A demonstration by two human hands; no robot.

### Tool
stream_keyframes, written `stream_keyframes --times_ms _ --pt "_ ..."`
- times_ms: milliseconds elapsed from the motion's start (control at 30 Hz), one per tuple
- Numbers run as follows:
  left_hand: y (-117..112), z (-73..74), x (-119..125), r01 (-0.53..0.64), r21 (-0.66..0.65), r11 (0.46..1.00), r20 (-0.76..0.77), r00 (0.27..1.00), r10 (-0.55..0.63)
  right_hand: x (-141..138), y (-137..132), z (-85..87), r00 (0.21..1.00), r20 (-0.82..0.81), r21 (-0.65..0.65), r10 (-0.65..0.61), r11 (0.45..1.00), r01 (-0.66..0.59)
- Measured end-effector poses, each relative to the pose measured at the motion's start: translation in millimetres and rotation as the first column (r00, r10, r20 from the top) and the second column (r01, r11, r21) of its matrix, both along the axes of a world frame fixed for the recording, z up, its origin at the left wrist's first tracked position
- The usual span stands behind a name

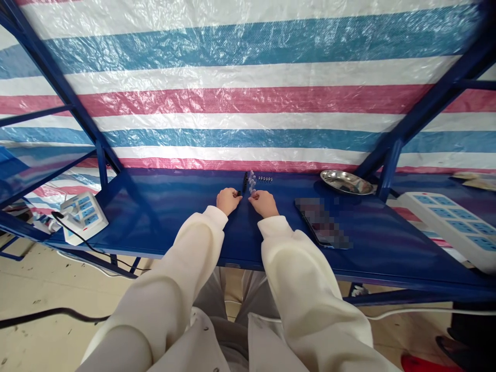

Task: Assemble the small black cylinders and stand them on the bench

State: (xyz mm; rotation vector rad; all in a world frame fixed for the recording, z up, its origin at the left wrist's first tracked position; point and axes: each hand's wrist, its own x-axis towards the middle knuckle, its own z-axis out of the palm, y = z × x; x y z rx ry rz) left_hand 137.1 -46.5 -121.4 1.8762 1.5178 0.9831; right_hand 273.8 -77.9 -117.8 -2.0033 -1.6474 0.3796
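Both my arms, in cream sleeves, reach out over a blue metal shelf (174, 217). My left hand (228, 200) rests on the shelf with its fingers curled, pinching a small dark piece at its fingertips. My right hand (264, 202) lies close beside it, fingers closed on a small clear piece. Just beyond the hands stand a black strip (245, 181) and a short row of small clear plastic pieces (251, 182). A line of tiny metal parts (265, 179) lies to their right.
A phone (322, 221) lies on the shelf right of my hands. A shiny metal dish (346, 182) sits at the back right. White power strips rest at the far left (83, 216) and far right (449, 222). Blue frame posts and a striped tarp stand behind.
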Motion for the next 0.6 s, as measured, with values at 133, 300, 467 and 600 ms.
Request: stream_keyframes --times_ms 133,300,467,600 --pt "1 -0.4 10 -0.021 -0.021 1.0 0.044 0.999 0.022 2 2 -3.3 1.0 -0.008 0.02 -0.013 1.0 0.013" --pt "-1 1.1 14 -0.037 -0.038 0.999 0.033 0.999 0.039 1 3 -4.7 1.0 -0.002 0.022 -0.024 0.999 0.024" --pt "-3 3.9 15 -0.042 -0.025 0.999 -0.019 0.999 0.042 -1 3 -2.6 0.999 0.013 -0.028 -0.035 0.999 0.035" --pt "-2 3.6 12 -0.05 -0.03 0.998 -0.011 0.999 0.05 2 3 -1.1 1.0 0.002 -0.043 -0.013 0.999 0.013"
